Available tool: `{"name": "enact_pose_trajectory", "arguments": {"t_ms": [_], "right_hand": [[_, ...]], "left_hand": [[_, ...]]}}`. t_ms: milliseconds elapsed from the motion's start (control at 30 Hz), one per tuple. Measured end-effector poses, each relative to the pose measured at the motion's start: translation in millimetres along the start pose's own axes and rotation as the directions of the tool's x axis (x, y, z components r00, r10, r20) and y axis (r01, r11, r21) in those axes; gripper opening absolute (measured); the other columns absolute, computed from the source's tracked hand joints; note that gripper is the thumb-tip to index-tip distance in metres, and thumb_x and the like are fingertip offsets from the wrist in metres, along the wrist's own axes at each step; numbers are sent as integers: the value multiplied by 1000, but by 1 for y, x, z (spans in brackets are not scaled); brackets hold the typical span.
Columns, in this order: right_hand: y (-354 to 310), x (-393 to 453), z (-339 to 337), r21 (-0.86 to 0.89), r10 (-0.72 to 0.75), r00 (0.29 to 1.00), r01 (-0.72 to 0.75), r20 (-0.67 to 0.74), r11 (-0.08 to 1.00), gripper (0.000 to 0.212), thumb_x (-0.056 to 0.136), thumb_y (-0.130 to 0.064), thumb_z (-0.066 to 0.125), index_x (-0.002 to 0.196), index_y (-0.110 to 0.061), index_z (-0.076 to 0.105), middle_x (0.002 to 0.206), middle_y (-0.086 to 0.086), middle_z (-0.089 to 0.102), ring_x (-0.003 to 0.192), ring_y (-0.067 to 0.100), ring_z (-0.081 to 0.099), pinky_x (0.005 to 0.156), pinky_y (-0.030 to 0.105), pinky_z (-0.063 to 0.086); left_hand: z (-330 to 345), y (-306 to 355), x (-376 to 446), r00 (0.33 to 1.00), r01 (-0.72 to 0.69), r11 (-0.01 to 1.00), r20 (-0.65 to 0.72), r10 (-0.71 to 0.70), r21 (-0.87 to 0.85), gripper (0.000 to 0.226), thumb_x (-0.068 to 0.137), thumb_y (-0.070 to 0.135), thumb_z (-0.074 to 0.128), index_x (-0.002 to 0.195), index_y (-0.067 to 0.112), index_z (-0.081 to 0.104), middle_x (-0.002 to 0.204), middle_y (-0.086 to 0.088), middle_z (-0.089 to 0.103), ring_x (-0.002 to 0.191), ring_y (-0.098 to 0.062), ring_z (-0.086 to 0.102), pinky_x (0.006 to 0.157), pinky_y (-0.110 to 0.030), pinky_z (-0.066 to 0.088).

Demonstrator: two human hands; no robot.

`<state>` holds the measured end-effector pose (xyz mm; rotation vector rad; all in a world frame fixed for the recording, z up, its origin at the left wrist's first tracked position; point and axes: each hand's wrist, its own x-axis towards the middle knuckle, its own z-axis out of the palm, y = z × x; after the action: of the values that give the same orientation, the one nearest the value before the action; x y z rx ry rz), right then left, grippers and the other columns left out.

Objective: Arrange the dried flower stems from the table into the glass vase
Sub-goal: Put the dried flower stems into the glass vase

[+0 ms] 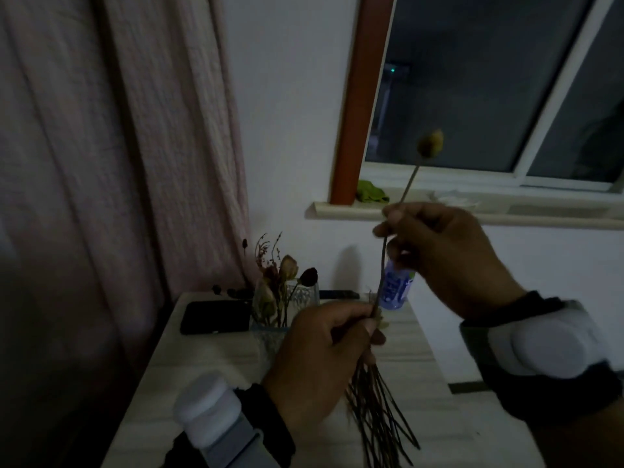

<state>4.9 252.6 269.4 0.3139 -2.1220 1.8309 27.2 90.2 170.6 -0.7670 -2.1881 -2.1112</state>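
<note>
Above loose stems (pixel 378 413), both hands (pixel 439 251) pinch one stem (pixel 383 265), hiding bottle (pixel 395 292).

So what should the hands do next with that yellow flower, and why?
Probably carry the yellow-headed stem left and down to the glass vase and lower its bottom end in. Both the right hand and the left hand already pinch it upright, the vase stands just behind the left hand, and more stems wait on the table.
</note>
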Motion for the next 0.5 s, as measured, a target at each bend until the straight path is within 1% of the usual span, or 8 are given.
{"name": "enact_pose_trajectory", "arguments": {"t_ms": [67,133,200,300,400,500], "right_hand": [[-15,4,3,43,-20,1000,20,-4,999,14,96,-14,54,96,-9,67,85,8,72,63,15,62,56,24,54],[-24,8,7,76,-17,1000,19,-26,997,15,97,-16,53,97,-10,67,86,8,72,65,14,62,57,23,52],[-30,12,9,79,-8,999,10,-34,997,16,98,-19,52,99,-11,66,87,6,71,66,12,63,57,22,52],[-37,15,15,68,-10,1000,11,-10,998,17,99,-21,50,99,-11,64,85,2,70,65,9,63,58,21,53],[-47,19,19,56,-22,1000,22,-6,998,17,101,-21,47,96,-14,62,83,-2,68,65,6,63,60,21,53],[-61,24,22,63,-55,998,55,-10,996,17,101,-21,47,93,-16,60,80,-4,67,65,6,62,59,20,52]], "left_hand": [[-10,4,-3,999,-33,999,0,33,27,21,98,12,54,105,17,73,87,-2,73,72,-23,69,72,-38,59],[-18,3,-8,999,-29,999,-38,30,17,22,97,11,54,99,22,73,85,-2,74,71,-21,68,73,-39,59],[-22,2,-11,998,-16,1000,-63,16,-4,24,96,10,55,95,28,71,85,-2,74,71,-19,68,74,-35,59],[-28,-4,-17,997,2,1000,-78,-4,-17,26,96,11,56,93,33,69,88,-1,75,75,-20,70,75,-28,57],[-33,-11,-22,997,51,999,-65,-50,11,21,96,17,57,94,34,68,95,3,75,82,-16,71,81,-30,57],[-37,-23,-33,990,137,990,-45,-136,22,19,96,22,57,90,37,66,100,2,73,84,-16,71,84,-34,57]]}}
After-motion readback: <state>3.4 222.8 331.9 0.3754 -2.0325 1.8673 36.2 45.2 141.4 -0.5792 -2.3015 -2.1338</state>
